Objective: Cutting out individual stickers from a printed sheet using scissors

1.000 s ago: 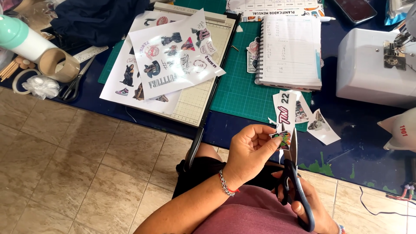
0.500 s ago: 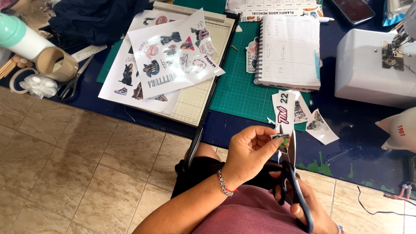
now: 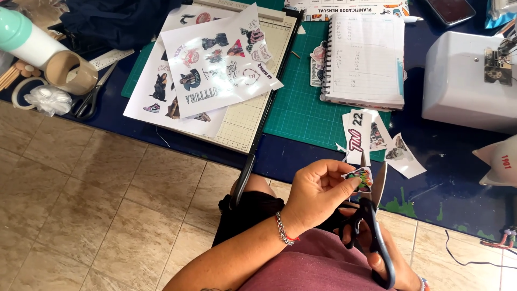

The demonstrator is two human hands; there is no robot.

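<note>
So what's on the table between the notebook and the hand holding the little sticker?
Cut sticker scraps lie between the spiral notebook and the left hand pinching the sticker, in the head view.

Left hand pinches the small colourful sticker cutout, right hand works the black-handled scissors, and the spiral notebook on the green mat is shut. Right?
Not quite: the spiral notebook lies open on the green mat, its lined pages showing in the head view. The rest holds: the left hand pinches the sticker cutout, and the right hand works the black-handled scissors.
</note>
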